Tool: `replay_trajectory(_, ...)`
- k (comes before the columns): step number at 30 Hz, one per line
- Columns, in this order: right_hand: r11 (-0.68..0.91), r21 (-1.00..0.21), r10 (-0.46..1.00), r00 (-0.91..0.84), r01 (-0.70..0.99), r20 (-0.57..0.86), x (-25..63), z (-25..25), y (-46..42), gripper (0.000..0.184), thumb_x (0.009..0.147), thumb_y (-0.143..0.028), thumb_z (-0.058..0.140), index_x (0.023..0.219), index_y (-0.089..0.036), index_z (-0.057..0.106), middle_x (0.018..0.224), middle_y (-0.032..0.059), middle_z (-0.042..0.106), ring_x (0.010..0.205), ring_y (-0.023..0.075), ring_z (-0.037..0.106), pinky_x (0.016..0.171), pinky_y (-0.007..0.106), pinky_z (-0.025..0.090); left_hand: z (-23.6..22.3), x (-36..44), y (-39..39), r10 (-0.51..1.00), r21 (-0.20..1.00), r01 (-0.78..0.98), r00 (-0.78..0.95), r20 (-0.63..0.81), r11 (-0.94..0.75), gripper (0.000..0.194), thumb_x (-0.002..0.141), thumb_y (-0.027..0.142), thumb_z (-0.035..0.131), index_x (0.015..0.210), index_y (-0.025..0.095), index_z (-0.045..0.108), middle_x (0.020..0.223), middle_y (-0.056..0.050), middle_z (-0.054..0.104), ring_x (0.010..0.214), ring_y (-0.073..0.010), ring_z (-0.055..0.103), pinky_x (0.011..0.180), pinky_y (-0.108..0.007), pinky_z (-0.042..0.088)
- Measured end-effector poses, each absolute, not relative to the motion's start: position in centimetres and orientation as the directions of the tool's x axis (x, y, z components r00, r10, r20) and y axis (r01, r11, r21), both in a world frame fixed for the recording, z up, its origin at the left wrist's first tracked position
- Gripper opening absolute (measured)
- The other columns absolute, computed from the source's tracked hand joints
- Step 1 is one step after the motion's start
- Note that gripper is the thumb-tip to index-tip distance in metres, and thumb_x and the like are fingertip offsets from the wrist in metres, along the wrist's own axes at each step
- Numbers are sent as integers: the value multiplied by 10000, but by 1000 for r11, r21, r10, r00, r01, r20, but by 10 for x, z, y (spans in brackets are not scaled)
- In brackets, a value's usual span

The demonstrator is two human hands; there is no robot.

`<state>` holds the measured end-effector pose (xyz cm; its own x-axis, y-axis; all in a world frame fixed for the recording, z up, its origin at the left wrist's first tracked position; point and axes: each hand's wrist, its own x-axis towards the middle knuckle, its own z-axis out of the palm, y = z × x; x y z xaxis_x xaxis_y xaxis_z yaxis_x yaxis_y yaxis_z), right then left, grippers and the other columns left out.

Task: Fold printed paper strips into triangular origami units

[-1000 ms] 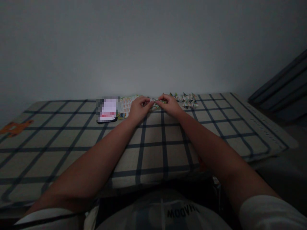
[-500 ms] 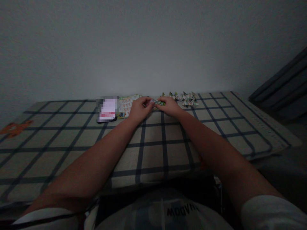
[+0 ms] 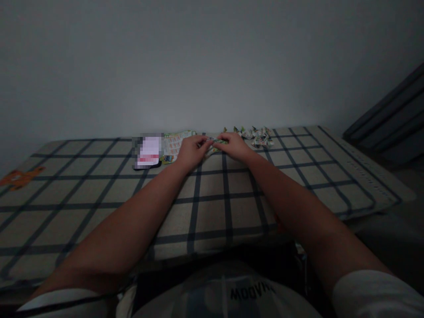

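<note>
Above the far part of the table, my left hand point(image 3: 194, 152) and my right hand point(image 3: 233, 146) meet with bent fingers. Between their fingertips is a small folded piece of printed paper point(image 3: 220, 142), green and white; both hands pinch it. The fingers cover much of it. Right of my right hand lie several folded paper pieces point(image 3: 263, 141), pointed and colourfully printed. A printed sheet point(image 3: 172, 145) with rows of small pictures lies flat beside my left hand, partly under it.
A phone point(image 3: 148, 154) with a bright, blurred-out screen lies left of the printed sheet. The checked tablecloth point(image 3: 212, 207) covers the table, which stands against a plain wall point(image 3: 212, 66). An orange figure point(image 3: 21, 177) is at the left edge. A dark curtain point(image 3: 391, 106) hangs at the right.
The fingers of both hands have shifted slightly on the paper, and the left fingertips now sit a little further right. The phone, the sheet and the folded pieces stay in place.
</note>
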<state>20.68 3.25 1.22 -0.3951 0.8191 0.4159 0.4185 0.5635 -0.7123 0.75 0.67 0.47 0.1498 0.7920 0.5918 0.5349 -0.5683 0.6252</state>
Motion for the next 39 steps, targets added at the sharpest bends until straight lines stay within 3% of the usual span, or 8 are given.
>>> replay_trajectory(4, 507, -789, 848, -364, 346, 386, 208, 9, 36, 228, 872, -323, 704, 1002, -152, 784, 1003, 85, 773, 911, 205, 663, 854, 336, 487, 4, 7, 8, 815, 673, 526, 69, 575, -520, 260, 875, 407, 704, 725, 195, 713, 667, -13, 630, 663, -168, 530, 649, -287, 365)
replay_trajectory(10, 512, -783, 844, -378, 354, 381, 209, 7, 38, 190, 883, -286, 709, 919, -127, 806, 855, 73, 766, 801, 181, 643, 773, 318, 478, 3, 8, 6, 872, 786, 420, 26, 489, -453, 225, 800, 350, 738, 672, 191, 645, 579, 27, 526, 577, -130, 438, 581, -276, 307)
replay_trajectory(14, 488, -808, 858, -349, 331, 376, 208, 9, 37, 132, 867, -262, 730, 874, -146, 794, 803, 46, 749, 778, 169, 640, 758, 309, 505, 3, 8, 6, 886, 819, 361, 53, 460, -446, 306, 803, 449, 750, 679, 187, 653, 591, 29, 528, 583, -122, 436, 571, -268, 298)
replay_trajectory(19, 309, -949, 916, -287, 53, 282, 203, 6, 37, 300, 857, -310, 769, 1135, -211, 716, 833, -2, 718, 670, 120, 624, 647, 256, 550, 3, 10, 11, 897, 874, 263, -57, 437, -409, 348, 764, 494, 794, 697, 182, 655, 613, 18, 572, 592, -122, 483, 553, -253, 339)
replay_trajectory(23, 189, -982, 920, -349, -2, 178, 198, 2, 38, 236, 807, -315, 819, 918, -194, 650, 789, -1, 695, 629, 108, 601, 565, 224, 509, 3, 14, 15, 934, 940, 73, -113, 340, -333, 347, 703, 440, 862, 789, 189, 640, 657, 20, 623, 580, -121, 561, 559, -240, 447)
replay_trajectory(26, 253, -967, 929, -288, 34, 233, 197, 3, 38, 203, 812, -291, 800, 814, -185, 627, 753, -17, 659, 652, 106, 588, 628, 237, 513, -1, 15, 17, 964, 967, -27, -91, 252, -255, 358, 673, 365, 881, 819, 199, 599, 670, 35, 637, 587, -127, 620, 597, -253, 533)
replay_trajectory(32, 429, -889, 896, -195, 157, 398, 200, 5, 41, 152, 828, -239, 770, 960, -168, 746, 911, 39, 739, 858, 167, 673, 858, 334, 553, -9, 16, 15, 968, 971, -38, 74, 239, -237, 308, 676, 280, 871, 857, 177, 644, 706, 34, 672, 603, -108, 639, 640, -250, 582)
replay_trajectory(39, 670, -647, 740, -259, 365, 620, 205, 3, 41, 249, 957, -327, 673, 1117, -203, 817, 1080, 98, 774, 1027, 220, 692, 984, 408, 549, -1, 23, 5, 981, 974, -204, 139, 132, -102, 317, 645, 275, 903, 882, 132, 747, 873, -36, 774, 741, -133, 717, 767, -279, 631)
